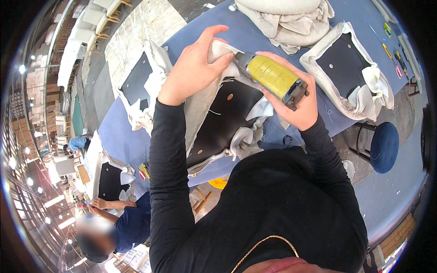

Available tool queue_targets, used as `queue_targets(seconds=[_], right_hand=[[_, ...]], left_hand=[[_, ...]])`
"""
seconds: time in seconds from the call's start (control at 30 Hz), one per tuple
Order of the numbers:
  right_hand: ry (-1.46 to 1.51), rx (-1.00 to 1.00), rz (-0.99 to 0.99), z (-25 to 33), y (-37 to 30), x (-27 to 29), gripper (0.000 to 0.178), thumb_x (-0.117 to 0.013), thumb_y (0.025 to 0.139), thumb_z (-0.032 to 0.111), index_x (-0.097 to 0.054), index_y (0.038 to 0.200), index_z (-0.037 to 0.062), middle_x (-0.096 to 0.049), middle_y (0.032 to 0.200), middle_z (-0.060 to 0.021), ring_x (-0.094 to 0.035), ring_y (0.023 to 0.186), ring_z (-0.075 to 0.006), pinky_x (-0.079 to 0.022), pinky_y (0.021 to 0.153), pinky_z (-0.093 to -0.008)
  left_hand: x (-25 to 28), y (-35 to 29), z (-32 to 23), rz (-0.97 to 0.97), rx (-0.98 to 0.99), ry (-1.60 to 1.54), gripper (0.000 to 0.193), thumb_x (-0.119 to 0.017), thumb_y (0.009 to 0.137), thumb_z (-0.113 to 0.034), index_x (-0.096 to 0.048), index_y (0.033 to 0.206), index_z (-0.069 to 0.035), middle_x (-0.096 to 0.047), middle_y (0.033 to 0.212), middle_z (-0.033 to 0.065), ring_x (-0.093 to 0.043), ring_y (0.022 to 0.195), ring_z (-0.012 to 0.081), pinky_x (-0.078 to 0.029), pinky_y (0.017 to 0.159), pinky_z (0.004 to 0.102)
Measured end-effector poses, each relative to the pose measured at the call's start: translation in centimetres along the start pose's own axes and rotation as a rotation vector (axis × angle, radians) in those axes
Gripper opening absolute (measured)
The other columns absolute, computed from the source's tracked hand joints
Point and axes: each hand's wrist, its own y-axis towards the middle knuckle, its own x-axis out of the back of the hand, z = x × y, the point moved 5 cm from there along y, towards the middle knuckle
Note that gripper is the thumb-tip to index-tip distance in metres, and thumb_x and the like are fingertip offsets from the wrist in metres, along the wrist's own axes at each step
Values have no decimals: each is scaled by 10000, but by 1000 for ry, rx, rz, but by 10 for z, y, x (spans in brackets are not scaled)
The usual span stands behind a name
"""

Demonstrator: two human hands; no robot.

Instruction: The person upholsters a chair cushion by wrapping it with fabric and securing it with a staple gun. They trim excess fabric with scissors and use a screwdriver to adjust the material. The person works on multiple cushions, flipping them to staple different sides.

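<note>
My right hand (300, 102) is wrapped round a staple gun with a worn yellow body (273, 75) and a dark nose and end. The gun's nose points left, against or very near a corner of beige fabric (219, 49). My left hand (195, 68) grips that corner, its thumb close to the nose. The fabric edges an upholstered panel (225, 118) with a black underside and small round holes, tilted in front of me. Loose fabric and white padding (261, 109) bunch along its right side. A loose thread hangs on the black face.
The blue table (191, 38) also bears similar panels at left (139, 79) and right (343, 63), and a beige fabric pile (289, 20). Screwdrivers (387, 50) lie far right. A blue round stool (384, 148) stands at right. A co-worker (132, 223) handles another panel at lower left.
</note>
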Motion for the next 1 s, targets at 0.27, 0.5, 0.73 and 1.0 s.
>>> queue_targets(seconds=[0.27, 0.5, 0.73, 1.0], right_hand=[[24, 27, 66, 5, 5, -6, 612, -785, 809, -36, -673, 1411, -44, -741, 1426, -191, -762, 1246, -283, -552, 1086, -365], [34, 4, 102, 9, 5, -5, 628, -789, 802, -27, -670, 1419, -34, -723, 1449, -201, -739, 1285, -297, -536, 1110, -377], [192, -428, 83, -14, -20, 20, 486, -810, 933, 25, -701, 1405, 4, -786, 1243, -76, -704, 989, -114, -543, 903, -297], [-580, -550, 85, -211, -187, 98, 793, -725, 757, -35, -633, 1532, 105, -667, 1356, -197, -652, 1273, -362, -501, 1129, -409]], left_hand=[[-5, -1, -6, -83, 21, 96, 660, -710, 886, -25, -515, 1507, -136, -780, 1252, 159, -749, 1179, 414, -564, 1048, 455], [-5, -2, -12, -50, 70, 84, 759, -781, 833, -75, -457, 1519, -60, -737, 1211, 269, -693, 1186, 506, -543, 1043, 480], [3, -32, -4, 17, 26, -419, 888, -847, 874, -121, -409, 1646, -87, -665, 1452, 120, -619, 1362, 240, -459, 1182, 375], [7, -166, -25, -59, 104, -353, 773, -903, 812, -262, -646, 1502, -25, -756, 1376, 147, -718, 1274, 229, -516, 1129, 364]])
